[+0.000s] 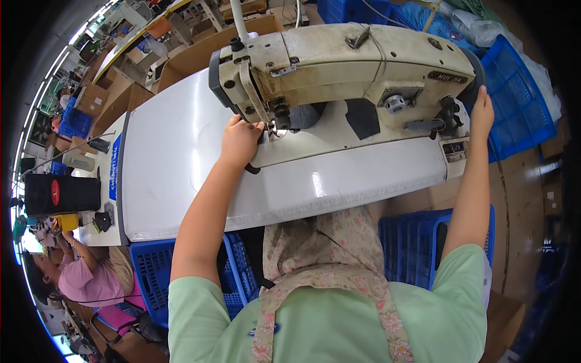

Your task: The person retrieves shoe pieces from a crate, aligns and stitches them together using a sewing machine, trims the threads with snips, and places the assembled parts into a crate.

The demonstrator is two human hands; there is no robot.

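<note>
At the bottom edge, from six o'clock, the person's light green shirt (339,320) and floral apron straps (387,314) fill the near view, with both bare forearms rising from it. Blue plastic crates (151,272) sit under the table on either side of the lap, at seven and four o'clock.

Further up, the left hand (239,142) lies on the white table top (169,163) at about eleven o'clock from the frame's centre, just below the needle end of the cream sewing machine (351,63). Its fingers are curled and pressed together, their tips tucked under the machine head beside the presser foot (279,124); whether they pinch anything cannot be told. A piece of dark fabric (305,115) lies on the machine bed just to the right of the needle, and a second dark patch (363,118) sits further right; a dark strap or cord (251,169) curls at the wrist.

The right hand (482,112), at two o'clock, reaches to the far right end of the machine, fingers held together and laid against the dark handwheel (475,78).

Beyond, a blue crate (520,109) stands at two o'clock and cardboard boxes (121,91) crowd ten to eleven o'clock. At eight o'clock another person in a pink top (91,281) sits at a neighbouring table.
</note>
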